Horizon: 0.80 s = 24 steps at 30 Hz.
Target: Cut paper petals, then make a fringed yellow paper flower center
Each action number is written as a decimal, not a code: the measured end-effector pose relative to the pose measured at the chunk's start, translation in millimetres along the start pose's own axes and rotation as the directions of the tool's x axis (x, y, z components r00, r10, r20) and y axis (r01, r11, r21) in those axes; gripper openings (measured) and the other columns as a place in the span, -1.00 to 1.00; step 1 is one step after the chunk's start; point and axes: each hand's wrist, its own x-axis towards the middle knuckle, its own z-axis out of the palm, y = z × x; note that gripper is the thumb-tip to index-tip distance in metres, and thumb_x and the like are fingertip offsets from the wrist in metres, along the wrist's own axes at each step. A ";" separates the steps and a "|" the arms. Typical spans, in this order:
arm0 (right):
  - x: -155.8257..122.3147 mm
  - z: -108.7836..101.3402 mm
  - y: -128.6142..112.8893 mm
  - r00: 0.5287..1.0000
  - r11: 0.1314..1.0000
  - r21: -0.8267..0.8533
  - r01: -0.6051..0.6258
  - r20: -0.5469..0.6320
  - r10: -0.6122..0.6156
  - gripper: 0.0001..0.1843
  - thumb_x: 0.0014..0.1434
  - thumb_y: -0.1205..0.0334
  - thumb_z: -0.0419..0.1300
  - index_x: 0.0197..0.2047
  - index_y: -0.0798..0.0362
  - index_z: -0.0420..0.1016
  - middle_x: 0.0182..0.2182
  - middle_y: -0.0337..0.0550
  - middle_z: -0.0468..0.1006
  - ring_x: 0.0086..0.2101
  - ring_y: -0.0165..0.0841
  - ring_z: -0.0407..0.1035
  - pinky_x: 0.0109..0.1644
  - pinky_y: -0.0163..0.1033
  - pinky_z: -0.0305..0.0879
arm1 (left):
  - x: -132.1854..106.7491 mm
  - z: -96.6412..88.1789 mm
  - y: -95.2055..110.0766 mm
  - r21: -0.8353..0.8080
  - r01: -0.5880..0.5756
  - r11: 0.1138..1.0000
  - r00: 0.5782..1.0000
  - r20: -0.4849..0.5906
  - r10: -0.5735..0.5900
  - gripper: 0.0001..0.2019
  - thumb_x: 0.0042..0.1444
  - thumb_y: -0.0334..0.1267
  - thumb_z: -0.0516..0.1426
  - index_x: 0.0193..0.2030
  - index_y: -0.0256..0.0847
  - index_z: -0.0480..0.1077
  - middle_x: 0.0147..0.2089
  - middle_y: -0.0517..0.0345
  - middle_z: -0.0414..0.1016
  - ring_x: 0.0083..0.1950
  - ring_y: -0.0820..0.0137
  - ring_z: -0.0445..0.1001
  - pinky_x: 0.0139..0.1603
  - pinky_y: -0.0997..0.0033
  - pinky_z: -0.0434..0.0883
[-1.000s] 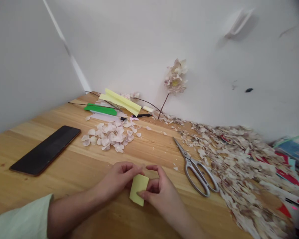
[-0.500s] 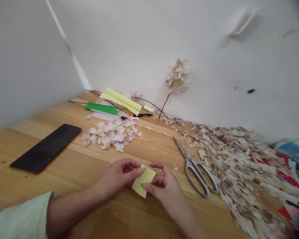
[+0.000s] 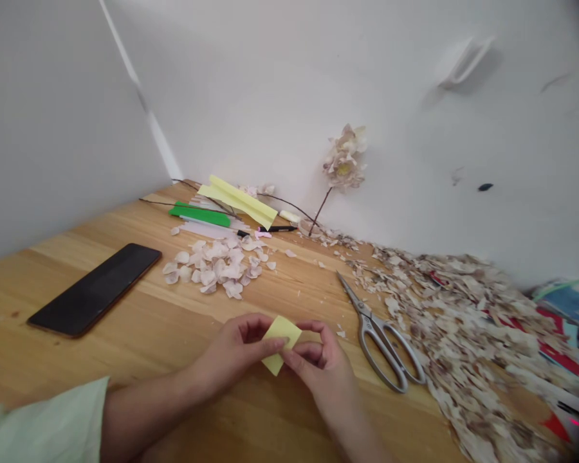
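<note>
A small folded yellow paper is held just above the wooden table, near its front edge. My left hand pinches its left side with thumb and fingers curled. From the right, my right hand grips the same paper with fingers closed around it. Steel scissors lie shut on the table just right of my right hand. A pile of pale petals sits behind my hands.
A black phone lies at the left. Yellow and green paper strips and a pen rest near the wall. A paper flower on a stem leans on the wall. A heap of paper scraps covers the right side.
The yellow paper has turned from upright to tilted and looks smaller, more folded. Both hands have closed in around it and kept their hold.
</note>
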 end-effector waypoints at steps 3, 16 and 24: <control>4.2 -10.2 -2.3 0.996 0.999 -0.041 -0.009 0.090 0.013 -0.49 -0.06 0.04 0.31 -0.13 -0.03 0.17 -0.49 -0.30 0.52 -0.41 -0.30 0.47 -0.27 -0.21 0.35 | -1.3 2.0 -2.9 -0.045 0.012 0.999 0.999 -0.035 -0.014 -0.70 -0.20 -0.07 0.32 -0.53 -0.28 0.42 -0.56 0.29 0.40 -0.51 0.53 0.28 -0.42 0.53 0.20; 28.4 -157.3 -21.8 0.962 0.389 -0.896 -0.213 -0.262 -0.077 -0.69 -0.19 0.40 0.25 -0.30 0.08 0.33 -0.29 0.00 0.49 -0.25 -0.17 0.38 -0.12 -0.13 0.24 | -5.1 1.2 -2.2 -0.244 0.082 0.966 0.997 0.022 -0.079 -0.62 -0.22 -0.05 0.34 -0.40 -0.27 0.35 -0.33 0.12 0.58 -0.54 0.48 0.48 -0.45 0.48 0.33; 45.0 -156.7 -23.2 0.911 0.500 -0.800 -0.331 -0.410 -0.053 -0.72 0.02 0.06 0.24 -0.54 0.01 0.27 -0.51 -0.23 0.41 -0.34 -0.22 0.38 -0.14 -0.03 0.24 | -5.2 -6.1 4.6 -0.220 0.027 0.975 1.000 0.003 -0.027 -0.61 -0.23 -0.06 0.36 -0.37 -0.28 0.38 -0.40 0.10 0.59 -0.56 0.50 0.43 -0.48 0.51 0.32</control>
